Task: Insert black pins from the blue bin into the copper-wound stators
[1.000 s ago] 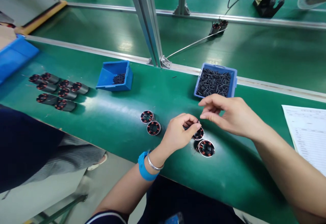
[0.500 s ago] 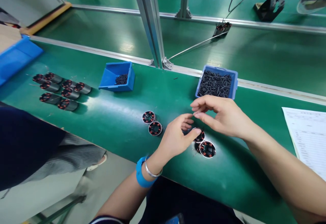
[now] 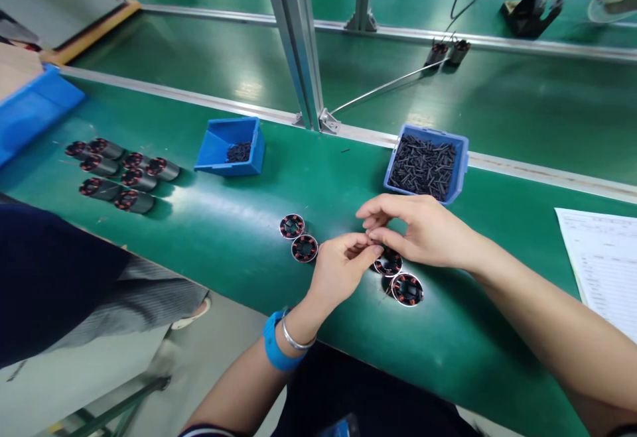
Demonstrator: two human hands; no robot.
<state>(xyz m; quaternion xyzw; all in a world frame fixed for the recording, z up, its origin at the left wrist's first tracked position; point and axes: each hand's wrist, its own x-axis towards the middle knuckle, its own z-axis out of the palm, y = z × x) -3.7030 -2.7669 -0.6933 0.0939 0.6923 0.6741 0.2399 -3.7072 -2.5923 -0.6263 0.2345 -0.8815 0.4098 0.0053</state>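
My left hand is closed, thumb against the bent fingers, at the rim of a motor stator with copper windings. Over the same stator my right hand pinches, its fingertips meeting those of the left. Whatever lies between the fingertips is too small to make out. Just in front, a second stator stands upright, close against the first. Left of my hands, two more upright stators stand side by side. Behind my right hand sits a blue bin full of short black tubes.
A smaller blue bin holds some black pieces. Several stators lie on their sides at the left. A metal post rises behind the bench; a paper sheet lies right. Another person's dark sleeve shows at left.
My right hand has moved slightly left and down, and the left fingers have closed into a pinch. The fingertips of both hands now meet over the stator's rim.
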